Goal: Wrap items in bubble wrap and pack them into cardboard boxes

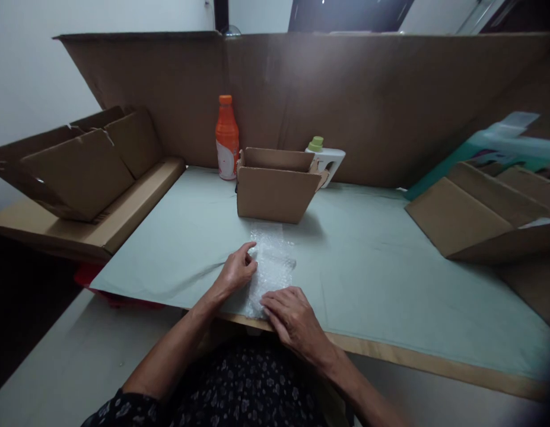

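A clear sheet of bubble wrap point(272, 270) lies on the pale green table cover point(372, 267) in front of me, running from the table's near edge toward a small open cardboard box. My left hand point(237, 271) is at the left edge of the bubble wrap, its index finger and thumb apart with nothing visible between them. At the near end, my right hand point(293, 314) has its fingers together over the bubble wrap, the thumb underneath close to the table edge. Whatever may lie inside the wrap cannot be made out.
Just beyond the wrap stands the open cardboard box point(275, 194). Behind it are an orange bottle point(227, 139) and a white jug with a green cap point(324, 160). Larger cardboard boxes sit left point(83, 172) and right point(461, 213), with a teal container point(470, 151). A tall cardboard panel point(368, 101) backs the table.
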`<state>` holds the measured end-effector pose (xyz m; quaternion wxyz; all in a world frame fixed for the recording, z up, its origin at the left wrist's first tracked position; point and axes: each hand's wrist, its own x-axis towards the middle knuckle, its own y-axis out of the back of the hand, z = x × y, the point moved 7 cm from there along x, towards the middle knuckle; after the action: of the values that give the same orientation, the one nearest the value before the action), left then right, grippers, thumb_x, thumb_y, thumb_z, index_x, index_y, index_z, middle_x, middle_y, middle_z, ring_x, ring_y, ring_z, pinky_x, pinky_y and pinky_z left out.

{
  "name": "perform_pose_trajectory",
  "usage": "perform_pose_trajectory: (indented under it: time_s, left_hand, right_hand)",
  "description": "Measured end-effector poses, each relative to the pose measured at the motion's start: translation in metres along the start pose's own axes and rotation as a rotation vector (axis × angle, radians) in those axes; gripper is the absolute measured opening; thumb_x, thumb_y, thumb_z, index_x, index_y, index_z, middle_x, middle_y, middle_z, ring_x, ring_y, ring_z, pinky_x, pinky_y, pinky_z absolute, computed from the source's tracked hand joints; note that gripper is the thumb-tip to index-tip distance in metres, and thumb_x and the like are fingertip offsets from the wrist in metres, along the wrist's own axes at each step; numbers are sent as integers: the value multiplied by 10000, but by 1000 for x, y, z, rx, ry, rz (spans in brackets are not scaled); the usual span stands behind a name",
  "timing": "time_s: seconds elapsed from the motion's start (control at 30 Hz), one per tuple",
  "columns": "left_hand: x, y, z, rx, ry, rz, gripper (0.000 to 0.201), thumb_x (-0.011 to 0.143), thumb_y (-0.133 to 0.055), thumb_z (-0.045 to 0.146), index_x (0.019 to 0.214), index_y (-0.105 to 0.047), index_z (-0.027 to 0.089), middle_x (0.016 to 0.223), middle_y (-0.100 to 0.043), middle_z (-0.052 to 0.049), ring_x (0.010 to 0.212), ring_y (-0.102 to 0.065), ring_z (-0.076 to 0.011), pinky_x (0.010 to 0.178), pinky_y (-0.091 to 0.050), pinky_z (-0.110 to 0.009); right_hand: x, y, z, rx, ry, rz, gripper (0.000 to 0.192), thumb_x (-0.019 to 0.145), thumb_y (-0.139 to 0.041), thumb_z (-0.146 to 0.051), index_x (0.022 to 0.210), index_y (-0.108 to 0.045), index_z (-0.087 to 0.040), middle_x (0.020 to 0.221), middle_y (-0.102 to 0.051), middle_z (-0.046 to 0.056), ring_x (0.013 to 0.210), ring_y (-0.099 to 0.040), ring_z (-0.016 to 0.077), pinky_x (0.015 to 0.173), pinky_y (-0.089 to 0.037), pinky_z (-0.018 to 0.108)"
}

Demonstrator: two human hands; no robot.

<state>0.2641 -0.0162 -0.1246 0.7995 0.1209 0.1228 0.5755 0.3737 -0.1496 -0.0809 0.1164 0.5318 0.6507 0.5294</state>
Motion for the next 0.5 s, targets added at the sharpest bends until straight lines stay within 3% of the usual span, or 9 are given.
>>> perform_pose_trajectory:
  time_s: [0.13,0.37,0.5]
  left_hand:
    - [-7,5,11,95,-78,63,583,759,-536,60,1327,-596,179,689,-575,68,563,-463,-84,590,-379,-211]
    - [-32,15,26,320,-381,237,529,799,-503,108,1314,-619,152,881,-696,-30,682,-564,-124,698,-477,-244]
    - [-30,14,12,524,-207,150,493,798,-518,88,1263,-660,167,799,-709,-25,675,-609,-158,724,-508,-278]
  right_hand:
    - [-7,8,2,-17,8,45,175,952,-548,-89,1054,-651,-187,1050,-740,55,934,-647,214,859,-431,382]
    - [-11,13,-10,-134,66,91,228,931,-513,-53,1095,-629,-160,1158,-715,113,1025,-628,250,894,-435,425]
    - [-8,8,-7,-65,22,47,184,940,-517,-73,1036,-634,-177,1087,-729,84,971,-639,229,861,-460,410]
